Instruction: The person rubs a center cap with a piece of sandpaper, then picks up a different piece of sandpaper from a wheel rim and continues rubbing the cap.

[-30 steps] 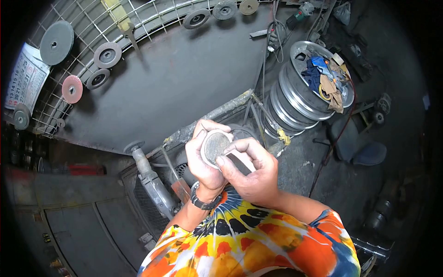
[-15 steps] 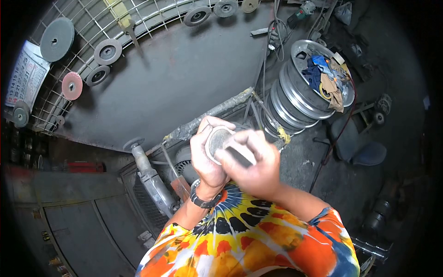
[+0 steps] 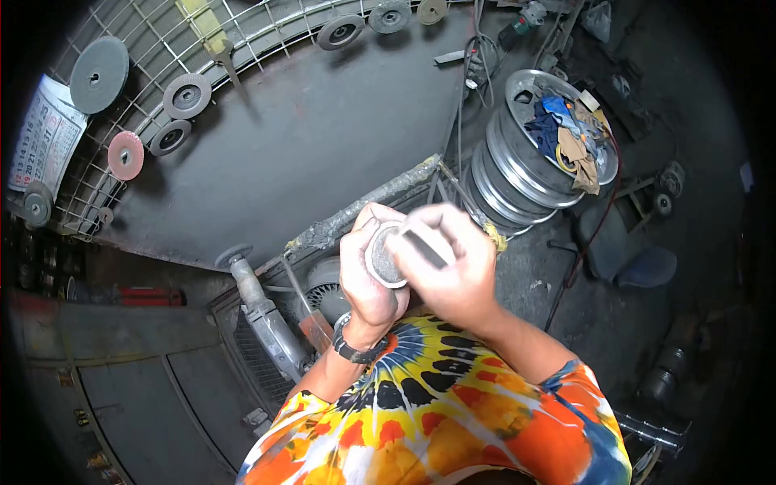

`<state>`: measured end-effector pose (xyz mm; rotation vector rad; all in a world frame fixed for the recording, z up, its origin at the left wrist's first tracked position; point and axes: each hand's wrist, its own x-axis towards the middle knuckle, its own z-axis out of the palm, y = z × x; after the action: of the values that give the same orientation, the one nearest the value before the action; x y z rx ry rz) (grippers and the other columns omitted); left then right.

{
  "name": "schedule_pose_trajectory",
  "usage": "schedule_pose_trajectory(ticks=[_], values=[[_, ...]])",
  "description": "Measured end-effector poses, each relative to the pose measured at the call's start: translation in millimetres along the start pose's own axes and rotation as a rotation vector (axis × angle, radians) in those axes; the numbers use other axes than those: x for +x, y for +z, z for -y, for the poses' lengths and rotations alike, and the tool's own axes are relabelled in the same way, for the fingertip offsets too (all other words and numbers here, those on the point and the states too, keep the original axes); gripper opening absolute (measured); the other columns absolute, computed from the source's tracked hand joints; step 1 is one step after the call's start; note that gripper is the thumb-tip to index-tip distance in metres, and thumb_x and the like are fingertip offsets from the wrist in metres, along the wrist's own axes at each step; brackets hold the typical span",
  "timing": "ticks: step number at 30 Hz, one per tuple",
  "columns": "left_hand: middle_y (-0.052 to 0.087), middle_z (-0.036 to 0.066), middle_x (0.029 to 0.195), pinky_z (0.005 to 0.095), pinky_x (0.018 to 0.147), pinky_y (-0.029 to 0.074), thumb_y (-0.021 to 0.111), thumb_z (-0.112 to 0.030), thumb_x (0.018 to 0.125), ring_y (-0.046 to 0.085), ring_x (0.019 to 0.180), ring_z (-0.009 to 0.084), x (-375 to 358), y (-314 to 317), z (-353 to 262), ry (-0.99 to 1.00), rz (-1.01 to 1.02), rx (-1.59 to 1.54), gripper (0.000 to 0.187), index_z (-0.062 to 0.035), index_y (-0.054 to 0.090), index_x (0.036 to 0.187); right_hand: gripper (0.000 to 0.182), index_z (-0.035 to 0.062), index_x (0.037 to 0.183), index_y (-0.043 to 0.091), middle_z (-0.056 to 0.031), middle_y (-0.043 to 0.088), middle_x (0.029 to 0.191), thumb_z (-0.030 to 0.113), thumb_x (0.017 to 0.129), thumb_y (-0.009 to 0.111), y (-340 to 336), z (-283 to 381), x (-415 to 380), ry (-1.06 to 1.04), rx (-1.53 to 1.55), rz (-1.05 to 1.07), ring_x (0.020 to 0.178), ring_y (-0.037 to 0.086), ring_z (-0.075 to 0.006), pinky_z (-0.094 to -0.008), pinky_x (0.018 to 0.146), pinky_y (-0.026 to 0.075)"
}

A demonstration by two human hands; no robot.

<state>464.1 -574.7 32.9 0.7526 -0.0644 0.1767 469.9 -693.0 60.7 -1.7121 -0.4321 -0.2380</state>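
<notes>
1. Near the centre of the frame, the left hand [image 3: 370, 295] is curled around a round, pale-rimmed piece [image 3: 385, 257], its grey, rough-looking face turned up.
2. Just right of it, the right hand [image 3: 461, 279] pinches a dark strip [image 3: 427, 248] with a pale side between thumb and fingers. This hand is blurred; its thumb overlaps the round piece's right edge, though whether they touch I cannot tell.
3. A dark-banded watch [image 3: 354, 351] circles the left wrist, and a tie-dyed shirt [image 3: 436, 412] fills the bottom centre.
4. At upper left, a wire grid [image 3: 151, 26] carries several discs, including a large grey disc [image 3: 99, 74] and a pink disc [image 3: 126, 155]; a calendar [image 3: 50, 133] hangs at the far left.
5. Left of the hands, a grey power tool [image 3: 273, 330] lies tilted, a round disc at its upper end.
6. At upper right, shiny wheel rims [image 3: 495, 179] are stacked, with crumpled cloths [image 3: 572, 144] in the top one.
7. Right of centre, below the stack, is a dark blue-grey seat [image 3: 648, 268].
</notes>
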Motion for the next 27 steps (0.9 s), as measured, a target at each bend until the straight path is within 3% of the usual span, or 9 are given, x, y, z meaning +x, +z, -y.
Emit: schedule_pose_trajectory(ticks=[1,5,6,9,12,15,19,23,27], values=[[0.063,0.012,0.096,0.029,0.086,0.048,0.038,-0.028,0.101,0.061,0.09,0.0174,0.9,0.7,1.3,-0.025,-0.005,-0.12,0.039,0.003,0.061,0.096,0.019,0.002,0.1,0.066,-0.0036,0.069,0.09,0.004,0.086,0.08,2.7,-5.7,2.7,0.112,0.103,-0.04,0.086,0.064,-0.0087,-0.0274,0.076,0.053],[0.062,0.01,0.095,0.0284,0.085,0.047,0.038,-0.028,0.102,0.06,0.09,0.0154,0.5,5.4,-9.5,-0.015,0.018,0.162,0.037,0.0021,0.06,0.096,0.018,0.0015,0.1,0.066,-0.0032,0.069,0.094,0.002,0.088,0.079,0.2,6.1,-13.6,-0.176,-0.196,0.027,0.086,0.063,-0.0072,-0.0264,0.077,0.054],[0.062,0.01,0.096,0.0282,0.084,0.048,0.038,-0.027,0.102,0.06,0.09,0.0158,1.6,2.1,-3.7,-0.009,0.001,0.035,0.038,0.0023,0.06,0.096,0.018,0.0062,0.094,0.069,-0.0099,0.073,0.085,0.01,0.083,0.082,5.1,3.9,-4.1,-0.091,-0.006,-0.047,0.075,0.065,-0.0266,-0.0376,0.073,0.053],[0.061,0.01,0.097,0.0278,0.083,0.048,0.036,-0.027,0.102,0.06,0.09,0.0166,1.8,7.0,-3.1,-0.015,-0.046,-0.115,0.039,0.0032,0.06,0.095,0.017,0.0071,0.094,0.069,-0.0087,0.073,0.086,0.011,0.083,0.082,9.1,-3.7,-1.8,0.103,0.041,-0.151,0.075,0.065,-0.0264,-0.0366,0.073,0.052],[0.06,0.01,0.096,0.0276,0.082,0.048,0.037,-0.028,0.101,0.06,0.089,0.0159,1.5,4.1,-9.5,0.022,-0.001,0.151,0.04,0.0027,0.061,0.094,0.016,0.0073,0.093,0.069,-0.009,0.074,0.085,0.011,0.084,0.081,9.9,5.2,-11.0,-0.075,-0.079,-0.069,0.076,0.065,-0.0271,-0.0374,0.073,0.052],[0.061,0.011,0.097,0.0275,0.082,0.048,0.038,-0.028,0.101,0.06,0.089,0.0165,0.9,1.5,2.4,0.01,-0.057,-0.109,0.04,0.0034,0.062,0.093,0.019,0.0071,0.093,0.068,-0.0104,0.073,0.085,0.01,0.082,0.083,10.9,-9.3,2.7,0.189,0.22,-0.144,0.075,0.066,-0.0279,-0.0379,0.072,0.052],[0.061,0.012,0.096,0.0274,0.083,0.047,0.038,-0.028,0.1,0.06,0.089,0.0172,1.6,4.4,-13.4,0.054,0.01,0.232,0.04,0.0041,0.062,0.093,0.019,0.007,0.093,0.067,-0.0099,0.072,0.083,0.01,0.082,0.082,4.9,13.1,-14.9,-0.088,-0.111,-0.023,0.075,0.067,-0.029,-0.0392,0.071,0.052],[0.061,0.012,0.096,0.0279,0.084,0.047,0.037,-0.028,0.099,0.06,0.09,0.0176,3.4,-0.6,4.2,0.069,-0.06,0.013,0.04,0.0034,0.061,0.092,0.019,0.0072,0.094,0.069,-0.0092,0.072,0.084,0.01,0.081,0.083,10.1,-12.3,1.1,0.109,0.105,-0.153,0.072,0.064,-0.0273,-0.0379,0.072,0.052],[0.061,0.011,0.095,0.0278,0.084,0.047,0.039,-0.027,0.099,0.06,0.089,0.0173,1.3,4.2,-9.2,0.039,-0.025,0.182,0.037,0.003,0.06,0.091,0.016,0.0064,0.092,0.068,-0.0104,0.073,0.086,0.008,0.083,0.081,7.0,5.0,-12.9,-0.08,-0.122,-0.032,0.078,0.068,-0.0282,-0.0382,0.072,0.054]])
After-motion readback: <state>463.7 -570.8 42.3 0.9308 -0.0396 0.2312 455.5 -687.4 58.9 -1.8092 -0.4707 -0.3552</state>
